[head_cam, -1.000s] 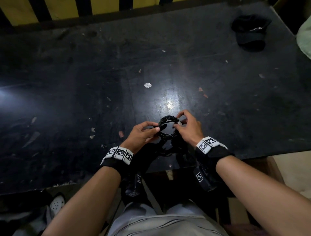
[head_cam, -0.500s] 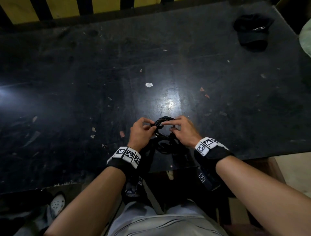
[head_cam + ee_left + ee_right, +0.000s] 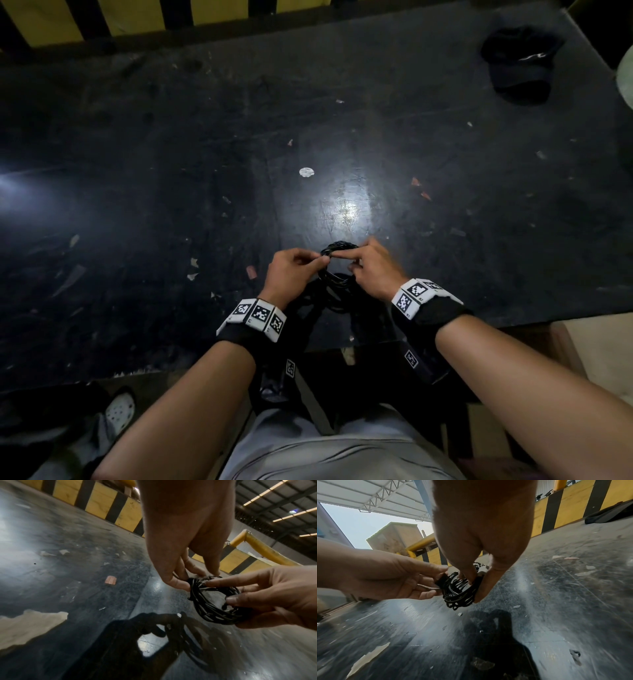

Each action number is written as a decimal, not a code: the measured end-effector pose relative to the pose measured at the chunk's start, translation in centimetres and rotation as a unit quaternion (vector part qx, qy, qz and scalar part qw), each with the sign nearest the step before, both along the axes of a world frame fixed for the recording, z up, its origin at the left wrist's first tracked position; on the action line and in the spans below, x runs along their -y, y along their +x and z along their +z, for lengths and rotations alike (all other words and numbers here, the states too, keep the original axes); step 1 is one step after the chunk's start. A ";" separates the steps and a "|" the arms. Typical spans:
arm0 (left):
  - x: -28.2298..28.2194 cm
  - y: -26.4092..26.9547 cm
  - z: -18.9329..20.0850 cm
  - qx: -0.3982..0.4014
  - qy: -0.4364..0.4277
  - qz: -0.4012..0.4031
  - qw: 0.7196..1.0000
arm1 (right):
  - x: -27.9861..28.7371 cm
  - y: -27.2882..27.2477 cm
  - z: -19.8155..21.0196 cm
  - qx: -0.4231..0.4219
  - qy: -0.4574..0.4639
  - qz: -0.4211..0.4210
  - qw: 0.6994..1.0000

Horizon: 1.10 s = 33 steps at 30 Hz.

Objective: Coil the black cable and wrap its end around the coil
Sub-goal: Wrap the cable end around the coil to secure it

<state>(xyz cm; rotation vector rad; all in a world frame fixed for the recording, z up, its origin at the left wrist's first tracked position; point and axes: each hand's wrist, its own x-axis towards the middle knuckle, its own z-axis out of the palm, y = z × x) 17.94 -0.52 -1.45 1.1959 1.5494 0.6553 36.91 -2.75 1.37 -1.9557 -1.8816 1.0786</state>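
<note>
The black cable is wound into a small ring-shaped coil [image 3: 339, 245] held just above the black table [image 3: 171, 205] near its front edge. My left hand [image 3: 320, 261] pinches the coil's left side between thumb and fingers. My right hand [image 3: 346, 260] holds the right side, its index finger stretched across the top. In the left wrist view the coil [image 3: 211, 614] shows several strands with turns wrapped around them, and my left hand [image 3: 190, 580] grips its upper edge. The right wrist view shows my right hand [image 3: 475, 586] clamping the coil [image 3: 457, 596] between thumb and fingers.
A black cap [image 3: 520, 65] lies at the table's far right corner. A yellow-and-black striped barrier [image 3: 137, 17] runs behind the table. Small paper scraps [image 3: 306, 172] dot the surface. A white shoe [image 3: 120, 411] sits on the floor at lower left.
The coil has tipped from lying open as a ring to more edge-on. Both hands have closed in around it, and my right index finger now reaches over its top.
</note>
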 end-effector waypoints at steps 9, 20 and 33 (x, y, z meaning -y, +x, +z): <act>0.3 -0.6 0.2 0.131 -0.082 0.048 0.987 | 0.1 -0.2 -0.2 -0.016 0.011 -0.011 1.000; -0.1 -1.4 0.3 0.164 -0.159 0.050 0.972 | 0.0 -0.4 -0.4 -0.043 0.032 0.021 0.998; -0.8 -0.4 0.0 0.021 -0.139 0.026 0.990 | -0.1 -0.6 -1.6 -0.066 0.051 -0.025 0.996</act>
